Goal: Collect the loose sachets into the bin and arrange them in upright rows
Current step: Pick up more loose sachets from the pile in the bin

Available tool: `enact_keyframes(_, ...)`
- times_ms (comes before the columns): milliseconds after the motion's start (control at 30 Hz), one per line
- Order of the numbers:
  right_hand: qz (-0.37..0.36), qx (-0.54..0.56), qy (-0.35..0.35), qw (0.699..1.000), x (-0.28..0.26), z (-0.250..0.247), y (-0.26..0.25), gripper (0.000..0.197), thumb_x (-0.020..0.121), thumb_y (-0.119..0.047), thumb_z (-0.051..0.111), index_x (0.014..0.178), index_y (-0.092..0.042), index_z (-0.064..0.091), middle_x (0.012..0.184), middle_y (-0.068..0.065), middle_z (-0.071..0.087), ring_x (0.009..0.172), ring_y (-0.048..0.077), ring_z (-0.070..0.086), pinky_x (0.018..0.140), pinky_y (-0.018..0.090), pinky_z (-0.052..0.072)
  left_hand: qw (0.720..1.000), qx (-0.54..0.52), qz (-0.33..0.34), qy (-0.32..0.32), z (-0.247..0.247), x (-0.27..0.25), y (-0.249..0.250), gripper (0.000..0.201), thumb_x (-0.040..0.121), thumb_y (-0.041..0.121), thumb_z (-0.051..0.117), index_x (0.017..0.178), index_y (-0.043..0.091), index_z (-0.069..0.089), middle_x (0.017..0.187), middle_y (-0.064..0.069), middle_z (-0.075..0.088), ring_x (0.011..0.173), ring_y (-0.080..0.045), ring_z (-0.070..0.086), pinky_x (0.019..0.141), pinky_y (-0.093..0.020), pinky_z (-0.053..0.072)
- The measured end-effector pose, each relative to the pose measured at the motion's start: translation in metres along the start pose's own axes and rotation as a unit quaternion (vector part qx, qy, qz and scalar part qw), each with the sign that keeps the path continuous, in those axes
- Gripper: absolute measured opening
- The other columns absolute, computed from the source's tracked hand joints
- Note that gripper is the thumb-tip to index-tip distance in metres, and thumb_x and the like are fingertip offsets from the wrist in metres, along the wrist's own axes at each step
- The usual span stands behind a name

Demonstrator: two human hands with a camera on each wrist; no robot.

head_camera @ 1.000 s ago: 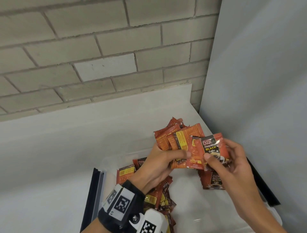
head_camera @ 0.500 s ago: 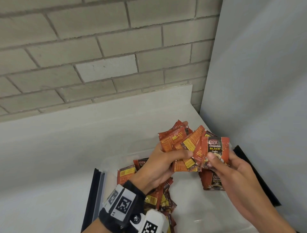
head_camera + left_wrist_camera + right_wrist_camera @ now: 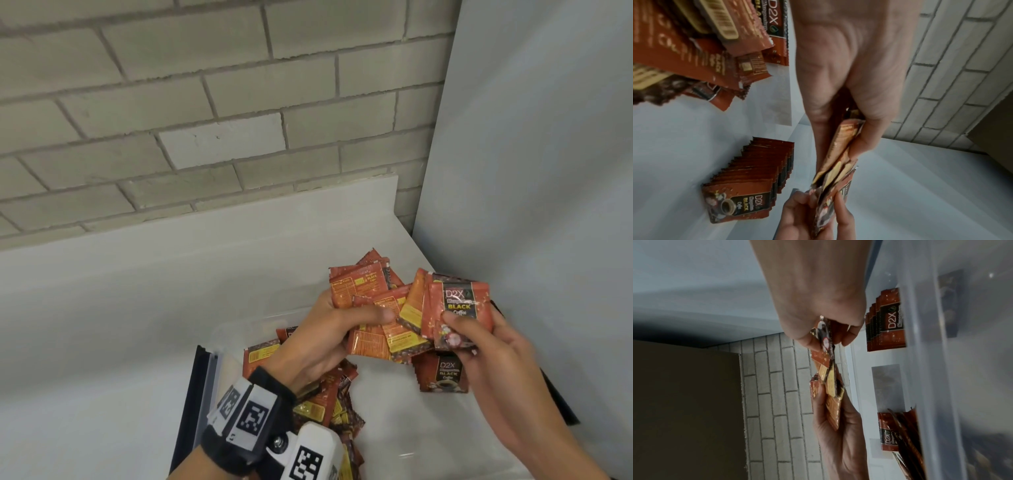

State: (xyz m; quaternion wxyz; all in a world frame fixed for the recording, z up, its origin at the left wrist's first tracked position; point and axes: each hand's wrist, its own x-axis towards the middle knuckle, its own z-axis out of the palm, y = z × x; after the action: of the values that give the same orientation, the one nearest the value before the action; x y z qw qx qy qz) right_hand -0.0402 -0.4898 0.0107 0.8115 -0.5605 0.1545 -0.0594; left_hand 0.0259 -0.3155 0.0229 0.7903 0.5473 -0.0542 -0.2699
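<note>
Over the clear bin [image 3: 404,442], our left hand [image 3: 329,339] grips a fanned bunch of sachets [image 3: 376,308]. Our right hand [image 3: 479,346] pinches a squared-up few [image 3: 454,308] by their lower edge. Compared with a second ago, this small stack has closed in against the fan and sits straighter, so we judge it nearly ready to join the upright row [image 3: 748,178] standing on the bin floor. Its label faces us, long axis roughly vertical, top edge up. Loose sachets [image 3: 329,404] remain beneath our left wrist.
</note>
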Motion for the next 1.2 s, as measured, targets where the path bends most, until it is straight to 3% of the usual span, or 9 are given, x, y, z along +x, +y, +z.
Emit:
enact_keyframes(100, 0.019, -0.007, -0.004, 1.000, -0.0019, 0.0003, -0.0023, 0.025, 0.085, -0.001, 0.057, 0.102, -0.013, 0.071, 0.096, 0.010, 0.074, 0.084, 0.023, 0.067, 0.085, 0.045, 0.050, 1.000, 0.001, 0.005, 0.003, -0.0013, 0.0004, 0.0017, 0.038, 0.067, -0.001, 0.072, 0.102, 0.011, 0.067, 0.105, -0.012, 0.072, 0.098, -0.028, 0.068, 0.083, -0.040, 0.057)
enact_keyframes(167, 0.035, -0.028, -0.010, 0.999, -0.0025, 0.0009, -0.0028, 0.025, 0.084, -0.001, 0.057, 0.099, -0.014, 0.073, 0.097, 0.012, 0.074, 0.088, 0.027, 0.068, 0.087, 0.049, 0.049, 1.000, 0.003, 0.007, 0.002, -0.0015, 0.0004, 0.0020, 0.038, 0.066, 0.002, 0.073, 0.103, 0.010, 0.067, 0.105, -0.012, 0.072, 0.097, -0.028, 0.069, 0.083, -0.039, 0.057)
enact_keyframes(333, 0.051, -0.086, -0.062, 0.993, -0.0063, 0.0049, -0.0010, 0.024, 0.078, -0.014, 0.064, 0.099, -0.021, 0.074, 0.099, 0.008, 0.074, 0.097, 0.026, 0.069, 0.091, 0.045, 0.049, 1.000, -0.006, -0.003, 0.015, -0.0016, 0.0021, -0.0007, 0.038, 0.067, 0.011, 0.073, 0.105, 0.009, 0.066, 0.102, -0.011, 0.072, 0.092, -0.024, 0.070, 0.079, -0.036, 0.058)
enact_keyframes(400, 0.042, -0.105, -0.070, 0.991, -0.0074, 0.0056, 0.0011, 0.031, 0.072, -0.023, 0.066, 0.102, -0.023, 0.073, 0.099, 0.006, 0.074, 0.096, 0.024, 0.069, 0.087, 0.041, 0.050, 1.000, -0.003, -0.011, 0.022, -0.0021, 0.0027, -0.0020, 0.038, 0.069, 0.019, 0.072, 0.106, 0.011, 0.065, 0.102, -0.010, 0.073, 0.093, -0.023, 0.070, 0.081, -0.036, 0.058)
enact_keyframes(500, 0.018, -0.143, -0.072, 0.987, -0.0080, 0.0066, 0.0031, 0.029, 0.080, -0.017, 0.066, 0.108, -0.023, 0.067, 0.096, 0.001, 0.074, 0.091, 0.020, 0.070, 0.078, 0.034, 0.053, 0.999, -0.013, -0.014, 0.031, -0.0035, 0.0022, -0.0027, 0.042, 0.071, 0.028, 0.068, 0.108, 0.009, 0.062, 0.101, -0.009, 0.073, 0.094, -0.023, 0.070, 0.080, -0.034, 0.058)
enact_keyframes(667, 0.003, -0.199, -0.088, 0.976, -0.0099, 0.0081, 0.0026, 0.026, 0.085, -0.015, 0.065, 0.109, -0.023, 0.064, 0.093, -0.003, 0.074, 0.086, 0.012, 0.070, 0.076, 0.030, 0.054, 0.999, 0.004, -0.024, 0.038, -0.0039, 0.0009, -0.0038, 0.055, 0.072, 0.036, 0.065, 0.117, 0.005, 0.057, 0.108, -0.013, 0.071, 0.099, -0.026, 0.069, 0.083, -0.035, 0.057)
enact_keyframes(833, 0.007, -0.225, -0.091, 0.970, -0.0104, 0.0083, 0.0046, 0.027, 0.085, -0.016, 0.066, 0.109, -0.027, 0.064, 0.093, -0.002, 0.074, 0.091, 0.022, 0.069, 0.082, 0.048, 0.057, 0.998, 0.029, -0.033, 0.045, -0.0034, 0.0019, -0.0044, 0.048, 0.078, 0.040, 0.060, 0.114, 0.008, 0.059, 0.108, -0.012, 0.071, 0.099, -0.025, 0.069, 0.085, -0.035, 0.057)
enact_keyframes(1033, 0.013, -0.179, -0.070, 0.981, -0.0078, 0.0053, 0.0036, 0.024, 0.086, -0.009, 0.064, 0.106, -0.022, 0.067, 0.090, 0.003, 0.074, 0.083, 0.019, 0.071, 0.076, 0.039, 0.056, 0.997, 0.047, -0.040, 0.038, -0.0027, 0.0012, -0.0033, 0.034, 0.087, 0.040, 0.057, 0.106, 0.012, 0.063, 0.102, -0.010, 0.073, 0.095, -0.023, 0.070, 0.082, -0.037, 0.058)
enact_keyframes(1200, 0.016, -0.099, -0.010, 0.995, -0.0020, 0.0004, 0.0028, 0.025, 0.084, -0.014, 0.064, 0.108, -0.021, 0.069, 0.097, 0.009, 0.074, 0.092, 0.029, 0.070, 0.085, 0.048, 0.053, 0.999, 0.031, -0.037, 0.018, -0.0010, -0.0013, 0.0004, 0.034, 0.084, 0.030, 0.061, 0.111, 0.008, 0.063, 0.106, -0.009, 0.072, 0.101, -0.022, 0.068, 0.083, -0.038, 0.057)
